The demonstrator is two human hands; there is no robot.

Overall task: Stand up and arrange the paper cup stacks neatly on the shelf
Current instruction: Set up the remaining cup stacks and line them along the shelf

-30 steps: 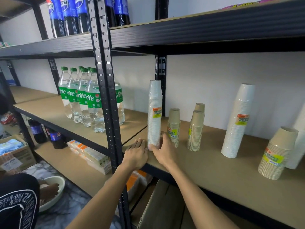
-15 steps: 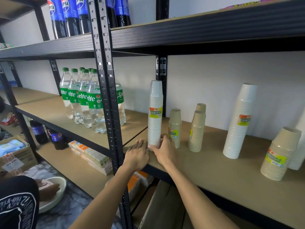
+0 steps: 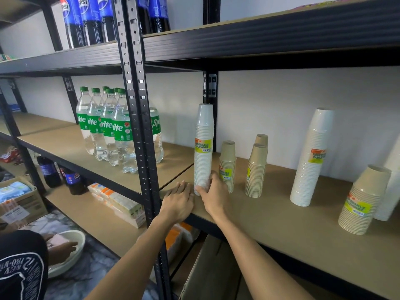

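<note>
- Turned since a second ago, the white stack [image 3: 203,148] now shows its yellow label to the front; it stands upright at the shelf's [image 3: 281,224] left front corner.
- Right hand [image 3: 214,195] grips its base, thumb and fingers curled round it.
- Left hand [image 3: 178,202] lies flat on the shelf edge just beside it, fingers straight and together.
- Brown stack [image 3: 227,165] stands close behind the right hand.
- Black post [image 3: 140,126] rises just left of the left hand, bottles [image 3: 108,126] behind it.

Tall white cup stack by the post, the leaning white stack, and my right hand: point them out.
tall white cup stack [image 3: 203,145], head view, on its yellow label
leaning white cup stack [image 3: 308,172], head view, ribbed middle
right hand [image 3: 214,197], head view, back of hand
</note>
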